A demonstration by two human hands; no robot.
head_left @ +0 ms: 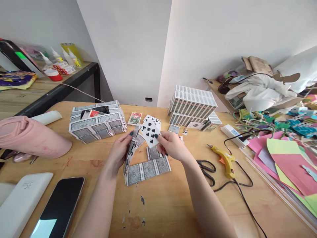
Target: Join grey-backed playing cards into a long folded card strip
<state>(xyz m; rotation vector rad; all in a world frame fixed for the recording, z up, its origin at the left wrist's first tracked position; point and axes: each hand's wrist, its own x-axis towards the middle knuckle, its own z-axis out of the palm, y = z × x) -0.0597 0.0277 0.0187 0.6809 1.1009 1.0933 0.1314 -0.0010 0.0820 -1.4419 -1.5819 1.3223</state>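
Observation:
My left hand [120,148] is closed on the edge of a joined strip of playing cards [148,171], part of it raised upright and part lying on the table with patterned backs up. Between the thumb and fingers of my right hand [171,144] is a single playing card [150,133], an eight of spades, its face toward me. It is close to the raised strip; whether they touch I cannot tell. Under my hands are other cards, some back up and some face up. Behind them lies a card pack [135,118] with a red and green front.
A box covered in cards [97,124] stands left, stacked card packs [192,104] at the back right. Scissors [206,170], a yellow glue gun [225,160] with its cord, a power strip [234,135] and coloured paper are on the right. A phone [60,205] lies front left.

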